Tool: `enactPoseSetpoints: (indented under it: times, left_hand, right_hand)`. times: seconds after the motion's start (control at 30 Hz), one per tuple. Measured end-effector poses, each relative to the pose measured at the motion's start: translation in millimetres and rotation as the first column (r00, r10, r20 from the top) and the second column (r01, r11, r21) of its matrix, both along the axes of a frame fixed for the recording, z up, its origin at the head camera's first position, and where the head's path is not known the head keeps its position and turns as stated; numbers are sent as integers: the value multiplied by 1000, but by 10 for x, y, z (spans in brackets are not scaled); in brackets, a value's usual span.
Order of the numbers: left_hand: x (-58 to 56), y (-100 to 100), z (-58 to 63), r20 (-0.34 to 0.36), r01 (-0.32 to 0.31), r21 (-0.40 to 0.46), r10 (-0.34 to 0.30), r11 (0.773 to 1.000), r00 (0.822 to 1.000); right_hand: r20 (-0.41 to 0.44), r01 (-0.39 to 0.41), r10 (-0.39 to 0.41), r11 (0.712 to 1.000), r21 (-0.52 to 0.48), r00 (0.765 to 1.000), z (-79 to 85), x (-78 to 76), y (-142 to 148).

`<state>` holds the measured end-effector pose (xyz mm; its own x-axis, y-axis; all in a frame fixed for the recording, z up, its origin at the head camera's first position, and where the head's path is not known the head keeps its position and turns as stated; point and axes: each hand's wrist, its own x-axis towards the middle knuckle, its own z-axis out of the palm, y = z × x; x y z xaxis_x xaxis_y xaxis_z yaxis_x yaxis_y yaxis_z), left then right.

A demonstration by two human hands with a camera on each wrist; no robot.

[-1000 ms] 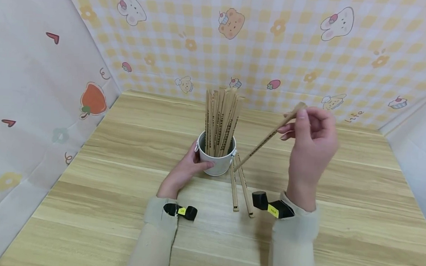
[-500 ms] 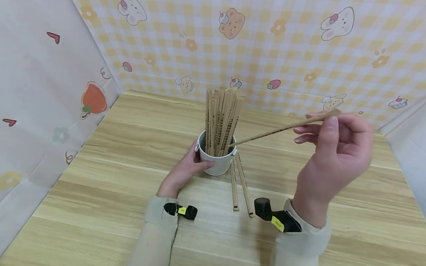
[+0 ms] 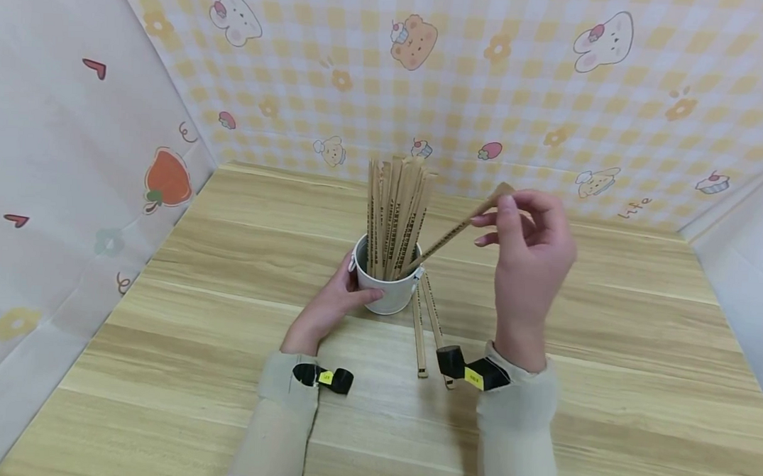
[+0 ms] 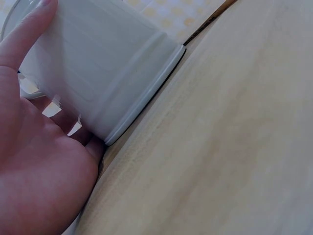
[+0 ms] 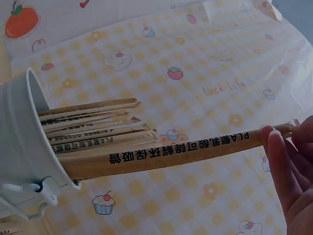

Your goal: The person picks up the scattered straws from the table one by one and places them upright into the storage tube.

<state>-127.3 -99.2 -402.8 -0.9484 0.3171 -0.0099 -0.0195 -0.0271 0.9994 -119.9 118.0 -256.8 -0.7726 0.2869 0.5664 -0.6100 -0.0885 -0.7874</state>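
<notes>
A small white metal bucket stands upright on the wooden table, filled with several paper-wrapped straws that lean together. My left hand grips the bucket from the left, thumb across its front; in the left wrist view the fingers curl behind the bucket wall. My right hand pinches the top end of one wrapped straw between thumb and fingers. That straw slants down to the left, its lower end inside the bucket's rim at the right side.
Two more wrapped straws lie on the table just right of the bucket, the right one partly hidden by the right wrist camera. Behind the table rises a yellow checked backdrop; a white sheet hangs at the left.
The right hand swung out to the right, then back left, and the straw's lower end went from outside the bucket to inside its rim. The left hand and bucket stayed put.
</notes>
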Motion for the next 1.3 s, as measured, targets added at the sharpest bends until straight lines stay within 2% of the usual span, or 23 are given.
enactPoseSetpoints:
  times: [0.13, 0.23, 0.37, 0.47, 0.77, 1.03, 1.3]
  left_hand:
    - [-15, -7, -40, 2, -2, 7, 2, 1000, 1000]
    - [-47, -17, -123, 2, -10, 7, 10, 1000, 1000]
    - [-78, -31, -237, -3, -23, -2, 23, 1000, 1000]
    - [-80, -33, -262, -10, -26, -1, 26, 1000, 1000]
    - [-92, -39, -263, -38, -9, 4, 9, 1000, 999]
    - [-104, -31, -264, -41, -8, 3, 8, 1000, 999]
    - [-106, -34, -274, -48, -3, 19, 4, 1000, 999]
  right_hand:
    - [89, -26, 19, 996, 81, 996, -102, -90, -44]
    - [163, -36, 11, 989, 147, 987, -178, -148, -94]
    - [239, -31, -26, 972, 234, 971, -272, -201, -163]
    - [279, -29, -48, 963, 267, 959, -312, -219, -203]
    - [310, -44, -36, 968, 249, 950, -582, -417, -156]
    - [304, -45, -48, 955, 292, 952, -658, -462, -150]
    - [346, -63, -48, 951, 303, 937, -722, -511, -133]
